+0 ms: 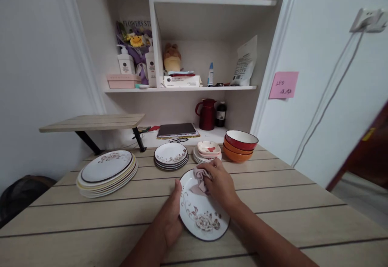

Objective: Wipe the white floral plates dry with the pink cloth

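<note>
A white plate (189, 210) with a brown flower pattern and a dark rim is tilted up over the table, near its front. My left hand (172, 214) grips the plate's left edge, thumb on the rim and the other fingers hidden beneath. My right hand (220, 182) is closed on a crumpled, pinkish cloth (200, 180) and presses it against the upper part of the plate. Just behind stand a stack of small flowered plates (170, 154) and a stack of small dishes (209, 149) topped by a pink-and-white one.
Large plates (106, 166) are stacked at the left, by a raised wooden shelf (93, 122). Red and orange bowls (239, 144) are nested at the back right. Behind them are a dark red jug (207, 114), a dark bottle (221, 114) and a laptop (177, 129).
</note>
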`<act>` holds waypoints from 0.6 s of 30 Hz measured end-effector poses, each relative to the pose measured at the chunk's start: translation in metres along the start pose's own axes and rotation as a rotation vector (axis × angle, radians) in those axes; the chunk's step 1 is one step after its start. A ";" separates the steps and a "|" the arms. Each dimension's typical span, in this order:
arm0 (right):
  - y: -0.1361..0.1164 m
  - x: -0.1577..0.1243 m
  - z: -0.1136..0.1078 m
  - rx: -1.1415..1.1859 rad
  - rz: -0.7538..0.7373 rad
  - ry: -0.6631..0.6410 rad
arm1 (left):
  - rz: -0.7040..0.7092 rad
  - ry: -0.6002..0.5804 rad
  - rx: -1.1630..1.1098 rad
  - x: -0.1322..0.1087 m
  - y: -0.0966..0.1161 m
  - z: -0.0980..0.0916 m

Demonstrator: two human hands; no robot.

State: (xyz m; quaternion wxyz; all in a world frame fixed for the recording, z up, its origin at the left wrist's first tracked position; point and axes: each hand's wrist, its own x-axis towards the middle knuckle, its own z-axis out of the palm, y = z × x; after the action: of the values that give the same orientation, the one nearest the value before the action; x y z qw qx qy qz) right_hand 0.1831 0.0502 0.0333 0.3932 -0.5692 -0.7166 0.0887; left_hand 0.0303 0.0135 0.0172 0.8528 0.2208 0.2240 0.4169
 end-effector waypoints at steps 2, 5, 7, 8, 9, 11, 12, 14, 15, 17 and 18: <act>-0.004 -0.003 0.001 -0.015 -0.010 -0.014 | 0.016 0.002 -0.008 0.000 0.000 0.000; -0.019 -0.012 0.005 0.062 -0.190 -0.151 | 0.066 0.019 -0.013 0.000 -0.001 -0.001; -0.028 -0.018 0.005 0.133 -0.320 -0.261 | 0.091 0.030 -0.014 0.000 -0.002 -0.002; -0.030 -0.020 0.004 0.166 -0.370 -0.312 | 0.103 0.030 -0.017 0.000 -0.002 -0.003; -0.031 -0.021 0.002 0.193 -0.406 -0.357 | 0.117 0.028 -0.020 0.000 -0.001 -0.003; -0.029 -0.021 -0.002 0.226 -0.452 -0.452 | 0.132 0.029 -0.018 0.000 0.000 -0.004; -0.026 -0.021 -0.005 0.235 -0.465 -0.504 | 0.128 0.032 -0.012 -0.001 0.001 -0.004; -0.019 -0.020 -0.013 0.244 -0.477 -0.624 | 0.093 0.026 -0.005 -0.001 0.003 -0.005; -0.015 -0.019 -0.017 0.244 -0.474 -0.689 | 0.076 0.016 -0.009 -0.001 0.004 -0.005; -0.007 -0.017 -0.028 0.212 -0.433 -0.787 | 0.059 -0.009 -0.025 -0.001 0.005 -0.007; -0.003 -0.016 -0.033 0.176 -0.397 -0.811 | 0.063 -0.016 -0.032 -0.001 0.005 -0.008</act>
State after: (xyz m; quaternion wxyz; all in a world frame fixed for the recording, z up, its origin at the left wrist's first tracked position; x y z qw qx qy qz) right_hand 0.2041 0.0240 0.0498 0.1373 -0.3047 -0.8974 0.2879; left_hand 0.0221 0.0171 0.0134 0.8446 0.2172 0.2034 0.4451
